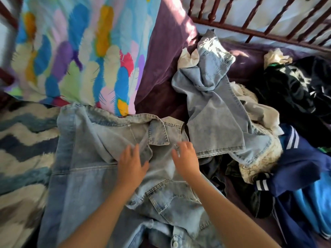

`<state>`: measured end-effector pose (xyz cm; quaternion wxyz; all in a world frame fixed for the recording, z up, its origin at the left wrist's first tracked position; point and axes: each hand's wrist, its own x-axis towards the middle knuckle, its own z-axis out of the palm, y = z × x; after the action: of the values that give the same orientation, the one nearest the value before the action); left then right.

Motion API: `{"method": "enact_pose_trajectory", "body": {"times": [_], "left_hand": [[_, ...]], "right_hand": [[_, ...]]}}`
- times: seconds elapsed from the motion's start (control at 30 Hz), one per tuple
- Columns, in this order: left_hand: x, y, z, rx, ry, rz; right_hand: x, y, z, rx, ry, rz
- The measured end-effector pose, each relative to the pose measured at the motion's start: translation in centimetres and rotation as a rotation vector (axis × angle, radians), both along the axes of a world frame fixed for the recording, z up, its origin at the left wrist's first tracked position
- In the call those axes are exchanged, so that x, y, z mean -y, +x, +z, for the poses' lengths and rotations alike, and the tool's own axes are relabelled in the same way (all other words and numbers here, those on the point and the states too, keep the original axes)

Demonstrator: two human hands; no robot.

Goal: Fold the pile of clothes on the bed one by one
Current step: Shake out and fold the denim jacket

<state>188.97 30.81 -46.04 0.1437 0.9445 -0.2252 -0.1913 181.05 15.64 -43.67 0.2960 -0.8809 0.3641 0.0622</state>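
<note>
Left hand (131, 163) lies spread and flat on the denim jacket (86, 158), just below its collar (158, 135). Right hand (186, 158) sits beside it, fingers loosely bent, tips on the cloth, pinching nothing I can see. The jacket fills the lower centre, with the unfolded pile (268, 122) to its right. I judge I'm smoothing before the first fold; next, one side edge must come inward.

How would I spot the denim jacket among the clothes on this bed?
Find the bright feather-print bedding at the upper left. Below it the denim jacket lies spread out under the left hand and right hand. The jeans beside it are the same pale blue, but only the jacket has a collar and buttons.
</note>
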Motion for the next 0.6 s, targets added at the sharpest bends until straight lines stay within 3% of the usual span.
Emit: {"method": "enact_pose_trajectory", "body": {"times": [0.1, 0.2, 0.3, 0.4, 0.47, 0.6], "left_hand": [[3.1, 2.1, -1.2, -0.118, -0.023, -0.064], [4.4, 2.9, -2.5, -0.168, 0.116, -0.104], [4.6, 2.9, -3.0, -0.063, 0.197, -0.142], [4.4, 3.5, -2.8, -0.105, 0.077, 0.024], [3.8, 3.7, -2.6, -0.092, 0.047, -0.007], [3.6, 2.9, -1.8, -0.29, -0.078, -0.16]], "right_hand": [[1.3, 3.0, 0.2, 0.028, 0.366, -0.281], [2.0, 3.9, -0.4, 0.06, 0.512, -0.449], [2.0, 3.6, -0.5, 0.074, 0.573, -0.431], [1.8, 2.7, -0.4, 0.127, 0.616, -0.404], [1.3, 1.8, 0.2, 0.16, 0.627, -0.371], [0.3, 0.1, 2.3, 0.212, 0.572, -0.271]]}}
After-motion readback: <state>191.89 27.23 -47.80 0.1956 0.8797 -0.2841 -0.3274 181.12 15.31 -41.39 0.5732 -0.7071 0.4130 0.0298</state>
